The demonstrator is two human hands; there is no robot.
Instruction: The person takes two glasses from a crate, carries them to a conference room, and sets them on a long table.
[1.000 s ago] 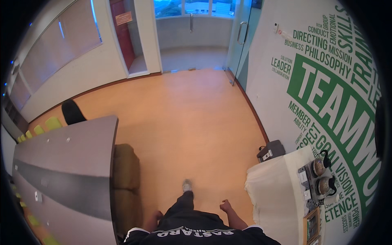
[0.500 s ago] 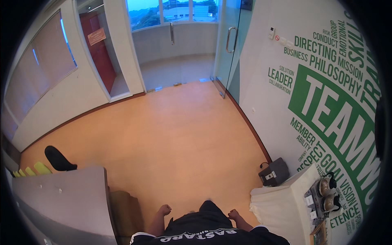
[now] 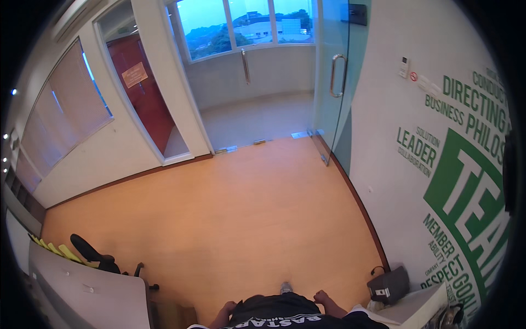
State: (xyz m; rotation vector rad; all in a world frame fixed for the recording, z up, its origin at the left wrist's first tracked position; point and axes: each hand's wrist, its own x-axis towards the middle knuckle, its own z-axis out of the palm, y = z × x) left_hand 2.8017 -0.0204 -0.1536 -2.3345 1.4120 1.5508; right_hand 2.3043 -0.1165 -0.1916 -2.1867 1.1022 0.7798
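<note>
My left hand [image 3: 228, 308] hangs low at my left side, beside my dark shirt [image 3: 285, 311]. Its fingers are curled in, and I see nothing in them. On the other side, my right hand [image 3: 321, 297] is held in a loose fist with nothing showing in it. Neither hand touches any object. One grey shoe [image 3: 285, 287] shows ahead of my body on the orange-tan floor [image 3: 235, 219]. Nearest to my left hand is a brown box-like piece of furniture [image 3: 178, 313]; nearest to the right is a dark grey case [image 3: 389, 285] by the wall.
A grey table [image 3: 93, 293] and a black office chair [image 3: 93, 253] stand at left. A cloth-covered table [image 3: 408, 312] is at lower right. Ahead, a glass door [image 3: 331, 93] stands open beside a fixed-looking glass panel [image 3: 252, 104]. Green lettering covers the right wall.
My view has tilted up and I have moved forward. The doorway sits lower in view, the cloth-covered table has slid toward the lower edge, and a shoe now shows.
</note>
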